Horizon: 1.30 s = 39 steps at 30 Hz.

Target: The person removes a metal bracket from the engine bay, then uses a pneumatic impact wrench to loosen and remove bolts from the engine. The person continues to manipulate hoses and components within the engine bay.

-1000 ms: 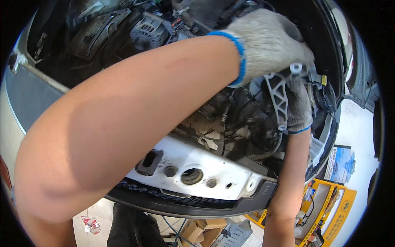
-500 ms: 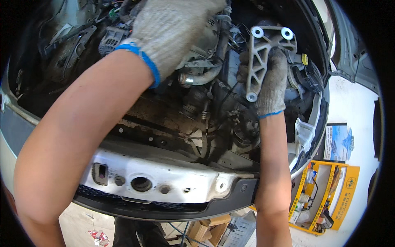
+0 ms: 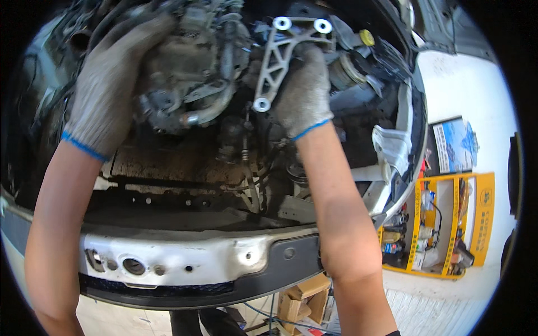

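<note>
I look down into a car's open engine bay. My left hand, in a grey knit glove with a blue cuff, lies over the left side of the grimy engine block, fingers wrapped onto it. My right hand, gloved the same, grips a triangular cast-aluminium mounting bracket with round bolt holes at its corners, held against the engine's right side. A curved metal pipe juts out below the engine between my hands.
The car's front crossmember, silvery with several holes, spans the lower view. A yellow cap sits at the upper right of the bay. A yellow tool rack and a blue sheet lie on the white floor at right.
The view has swung so the engine sits nearer the centre. My left arm has drawn back left onto the engine. My right hand stays on the bracket, which now stands higher.
</note>
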Available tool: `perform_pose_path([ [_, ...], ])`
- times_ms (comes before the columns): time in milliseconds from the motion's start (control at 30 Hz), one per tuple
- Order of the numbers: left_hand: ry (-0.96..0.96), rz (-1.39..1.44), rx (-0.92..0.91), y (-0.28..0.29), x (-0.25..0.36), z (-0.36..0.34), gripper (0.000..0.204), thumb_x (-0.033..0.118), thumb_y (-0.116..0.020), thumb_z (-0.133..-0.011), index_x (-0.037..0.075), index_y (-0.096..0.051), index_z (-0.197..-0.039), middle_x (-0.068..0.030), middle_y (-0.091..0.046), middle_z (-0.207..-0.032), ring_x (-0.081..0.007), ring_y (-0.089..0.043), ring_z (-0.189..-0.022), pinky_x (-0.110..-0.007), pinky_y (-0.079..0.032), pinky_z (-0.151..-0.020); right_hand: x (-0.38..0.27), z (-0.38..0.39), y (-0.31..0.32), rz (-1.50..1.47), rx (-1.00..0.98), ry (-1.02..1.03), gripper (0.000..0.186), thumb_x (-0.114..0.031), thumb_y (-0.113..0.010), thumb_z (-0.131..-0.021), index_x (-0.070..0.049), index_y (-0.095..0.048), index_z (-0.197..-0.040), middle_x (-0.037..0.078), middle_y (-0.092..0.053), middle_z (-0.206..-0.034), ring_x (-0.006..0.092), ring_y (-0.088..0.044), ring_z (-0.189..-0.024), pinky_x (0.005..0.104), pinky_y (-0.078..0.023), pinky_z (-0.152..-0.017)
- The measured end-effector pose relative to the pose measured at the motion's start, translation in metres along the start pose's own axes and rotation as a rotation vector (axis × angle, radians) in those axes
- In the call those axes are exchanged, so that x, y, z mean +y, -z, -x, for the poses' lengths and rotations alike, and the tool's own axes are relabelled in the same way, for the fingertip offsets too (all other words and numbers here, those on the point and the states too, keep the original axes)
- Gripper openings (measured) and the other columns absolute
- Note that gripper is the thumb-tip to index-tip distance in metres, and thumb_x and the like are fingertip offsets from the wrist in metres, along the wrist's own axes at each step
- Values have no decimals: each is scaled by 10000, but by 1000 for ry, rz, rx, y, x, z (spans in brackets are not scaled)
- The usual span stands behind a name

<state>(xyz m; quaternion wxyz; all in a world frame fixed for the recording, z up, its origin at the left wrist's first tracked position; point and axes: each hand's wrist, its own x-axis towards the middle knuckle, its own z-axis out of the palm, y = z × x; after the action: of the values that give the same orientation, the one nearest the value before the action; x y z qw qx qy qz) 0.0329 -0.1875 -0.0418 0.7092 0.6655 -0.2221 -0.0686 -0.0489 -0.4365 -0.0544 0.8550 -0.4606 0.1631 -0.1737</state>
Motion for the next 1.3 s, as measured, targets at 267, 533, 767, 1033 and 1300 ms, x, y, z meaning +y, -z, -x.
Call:
perform_pose_path([
  [267, 150, 15, 77, 2, -19, -8, 380, 206, -570, -1044, 72, -630, -1394, -9, -708, -1066, -14, -407, -612, -173, -326, -534, -8, -2, 10, -150, 209, 94, 493, -552, -407, -962, -133, -649, -1055, 63, -666, -924, 228, -639, -797, 411, -546, -709],
  [533, -82, -342, 94, -4, -17, -6, 364, 165, -527, -1066, 32, -594, -1398, 20, -551, -961, -48, -359, -748, -202, -282, -643, -25, -19, 45, -361, 247, 39, 377, -375, -545, -937, -56, -656, -1105, 96, -693, -1104, 224, -634, -978, 375, -467, -970],
  [767, 268, -33, 67, -3, -5, -9, 418, 238, -547, -1070, 31, -584, -1431, 56, -470, -750, -31, -330, -600, -218, -234, -484, -25, -26, 51, 228, 200, 57, 295, -227, -616, -924, -42, -687, -1143, 155, -704, -1071, 231, -696, -950, 314, -570, -768],
  [1033, 120, -253, -9, 0, -6, -8, 448, 187, -496, -1085, 58, -501, -1513, 43, -634, -1084, -19, -318, -609, -182, -254, -512, -26, -21, 49, 254, 123, 75, 437, -251, -788, -742, 59, -689, -1033, 183, -694, -985, 292, -685, -909, 393, -525, -877],
  [1300, 211, -28, -14, -13, 2, 2, 434, 278, -571, -1050, 16, -600, -1395, 59, -390, -726, -57, -317, -602, -218, -231, -526, -5, -20, 47, 862, 68, 239, 415, -266, -790, -757, 71, -684, -974, 157, -683, -828, 248, -688, -803, 359, -558, -754],
])
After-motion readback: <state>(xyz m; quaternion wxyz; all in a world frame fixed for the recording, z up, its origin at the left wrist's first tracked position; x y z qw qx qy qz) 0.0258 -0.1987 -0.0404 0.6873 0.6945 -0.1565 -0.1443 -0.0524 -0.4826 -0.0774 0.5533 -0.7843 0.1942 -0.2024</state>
